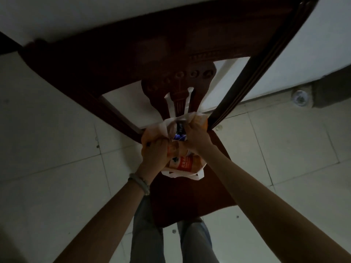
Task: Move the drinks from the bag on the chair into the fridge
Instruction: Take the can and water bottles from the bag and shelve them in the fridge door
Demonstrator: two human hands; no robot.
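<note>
Head-camera view, looking steeply down in dim light. A thin white plastic carrier bag (182, 172) rested on the seat of a dark reddish-brown carved wooden chair (190, 196), close to the base of the chair's back. Its two strap handles (187, 99) stood upright against the carved central splat.

The left hand (154, 152) gripped the near left edge of the bag's mouth, fingers curled together and clamped on the plastic. A pale bead bracelet (139, 182) circled that wrist. The right hand (195, 135) gripped the far right edge of the mouth, its fingers likewise closed on the plastic, so that the opening was spread between the two hands.

Inside the bag, an orange bottle with a red-orange label (183, 163) lay toward the near side, showing through the thin plastic. A dark container with blue-and-white markings (179, 132) sat farther in, between the two hands; whether it was a can or a bottle could not be told. Further orange shapes showed at the bag's far right and left edges, too blurred to identify.

Pale square floor tiles (57, 149) surrounded the chair. A light wall (322, 44) rose beyond it on the far right. The person's legs in light blue jeans (148, 234) stood at the near edge of the seat.
</note>
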